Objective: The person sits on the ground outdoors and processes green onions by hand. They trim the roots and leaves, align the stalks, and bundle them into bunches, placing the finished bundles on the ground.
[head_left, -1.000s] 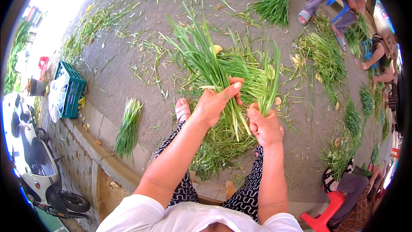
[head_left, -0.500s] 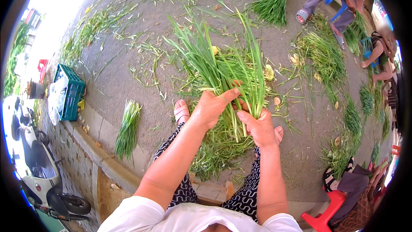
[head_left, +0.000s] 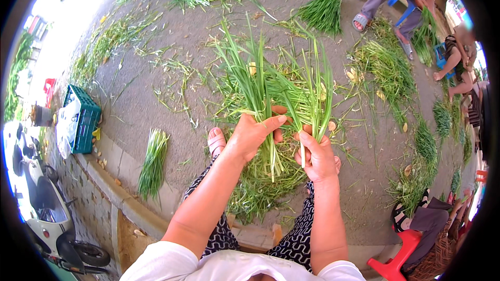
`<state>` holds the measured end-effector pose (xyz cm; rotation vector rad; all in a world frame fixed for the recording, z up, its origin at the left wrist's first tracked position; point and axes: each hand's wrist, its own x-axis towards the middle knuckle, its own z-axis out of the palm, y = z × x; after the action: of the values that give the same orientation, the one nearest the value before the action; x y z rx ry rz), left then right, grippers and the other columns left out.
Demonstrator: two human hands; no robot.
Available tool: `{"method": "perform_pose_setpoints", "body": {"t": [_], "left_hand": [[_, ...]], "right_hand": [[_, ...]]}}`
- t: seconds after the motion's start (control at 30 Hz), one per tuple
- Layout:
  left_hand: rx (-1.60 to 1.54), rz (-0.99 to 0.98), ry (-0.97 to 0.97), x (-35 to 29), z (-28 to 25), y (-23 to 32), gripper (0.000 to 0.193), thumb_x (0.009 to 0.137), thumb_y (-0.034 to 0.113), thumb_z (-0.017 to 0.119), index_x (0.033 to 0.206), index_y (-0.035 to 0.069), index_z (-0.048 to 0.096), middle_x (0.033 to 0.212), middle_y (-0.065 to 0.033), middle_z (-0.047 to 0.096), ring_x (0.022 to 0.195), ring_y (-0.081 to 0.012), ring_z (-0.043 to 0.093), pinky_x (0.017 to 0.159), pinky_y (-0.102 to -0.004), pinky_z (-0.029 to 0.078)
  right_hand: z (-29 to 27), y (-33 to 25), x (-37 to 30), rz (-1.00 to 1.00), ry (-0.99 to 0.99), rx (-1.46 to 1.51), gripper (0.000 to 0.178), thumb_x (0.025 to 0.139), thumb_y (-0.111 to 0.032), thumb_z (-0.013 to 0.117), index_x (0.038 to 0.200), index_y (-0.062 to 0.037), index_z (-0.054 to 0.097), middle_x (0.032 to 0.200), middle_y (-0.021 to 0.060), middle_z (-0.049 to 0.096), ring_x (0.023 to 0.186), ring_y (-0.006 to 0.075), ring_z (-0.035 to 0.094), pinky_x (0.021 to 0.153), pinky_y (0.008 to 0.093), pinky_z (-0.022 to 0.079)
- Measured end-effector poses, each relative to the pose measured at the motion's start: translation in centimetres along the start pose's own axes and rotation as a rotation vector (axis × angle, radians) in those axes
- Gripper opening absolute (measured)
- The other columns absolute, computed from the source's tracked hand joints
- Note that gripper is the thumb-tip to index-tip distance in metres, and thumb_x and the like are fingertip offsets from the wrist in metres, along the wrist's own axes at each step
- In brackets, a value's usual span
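Note:
My left hand (head_left: 253,137) is closed around a bunch of garlic chives (head_left: 249,75), long flat green leaves with pale stems poking out below the fist. Close beside it, my right hand (head_left: 317,160) pinches a smaller bunch of garlic chives (head_left: 319,80), its leaves pointing away from me. A few leaves cross between the two bunches. Under both hands lies a loose heap of green trimmings (head_left: 260,192) between my feet. To the left, a neat bundle of garlic chives (head_left: 153,164) rests on the ground by the kerb.
A green plastic crate (head_left: 86,119) with a white bag stands at the left, near a parked scooter (head_left: 49,208). More chive piles (head_left: 385,70) and a bundle (head_left: 323,11) lie ahead and right. Seated people work along the right side; a red stool (head_left: 398,255) is at lower right.
My hands have drawn slightly apart, the right one moving right and nearer me with its stems. The two bunches now stand more separate.

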<state>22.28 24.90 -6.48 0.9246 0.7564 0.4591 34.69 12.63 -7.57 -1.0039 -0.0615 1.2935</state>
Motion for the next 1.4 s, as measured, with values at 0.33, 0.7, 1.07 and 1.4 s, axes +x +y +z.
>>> {"method": "perform_pose_setpoints", "body": {"t": [0.33, 0.7, 1.07, 1.4], "left_hand": [[-0.173, 0.027, 0.165, 0.6, -2.1, 0.8, 0.027, 0.085, 0.011, 0.061, 0.108, -0.001, 0.056, 0.088, -0.0104, 0.065, 0.056, -0.0104, 0.054, 0.048, -0.023, 0.046], [-0.14, 0.019, 0.067, 0.4, 0.4, -1.3, 0.016, 0.083, 0.013, 0.065, 0.095, 0.005, 0.059, 0.09, -0.0102, 0.064, 0.059, -0.0123, 0.055, 0.05, -0.0259, 0.046], [-0.157, -0.034, 0.046, -0.2, 2.3, -1.9, 0.023, 0.078, 0.007, 0.07, 0.095, -0.001, 0.057, 0.078, -0.0075, 0.063, 0.056, -0.0106, 0.054, 0.05, -0.023, 0.045], [-0.222, -0.072, 0.036, -0.1, 1.2, -1.6, 0.038, 0.079, 0.008, 0.068, 0.112, 0.002, 0.051, 0.097, -0.0129, 0.064, 0.057, -0.0106, 0.052, 0.053, -0.0245, 0.046]], "right_hand": [[-2.3, -0.8, 0.5, -0.095, -0.001, 0.168, 0.012, 0.084, -0.01, 0.062, 0.096, -0.0118, 0.06, 0.081, 0.0031, 0.064, 0.039, 0.0031, 0.038, 0.036, 0.0209, 0.03], [-0.9, -0.7, 0.0, -0.08, 0.059, 0.146, 0.01, 0.085, -0.012, 0.062, 0.095, -0.0106, 0.059, 0.076, -0.0002, 0.061, 0.041, 0.0026, 0.04, 0.035, 0.0181, 0.029], [0.6, 0.7, -0.6, -0.011, -0.028, -0.145, 0.01, 0.086, -0.016, 0.063, 0.091, -0.0087, 0.061, 0.062, -0.0047, 0.051, 0.046, 0.0007, 0.042, 0.037, 0.0155, 0.031], [-0.7, -0.2, 0.0, -0.152, 0.107, 0.149, 0.014, 0.087, -0.022, 0.062, 0.092, -0.0119, 0.055, 0.079, -0.0008, 0.056, 0.049, 0.0045, 0.043, 0.039, 0.0208, 0.033]]}}
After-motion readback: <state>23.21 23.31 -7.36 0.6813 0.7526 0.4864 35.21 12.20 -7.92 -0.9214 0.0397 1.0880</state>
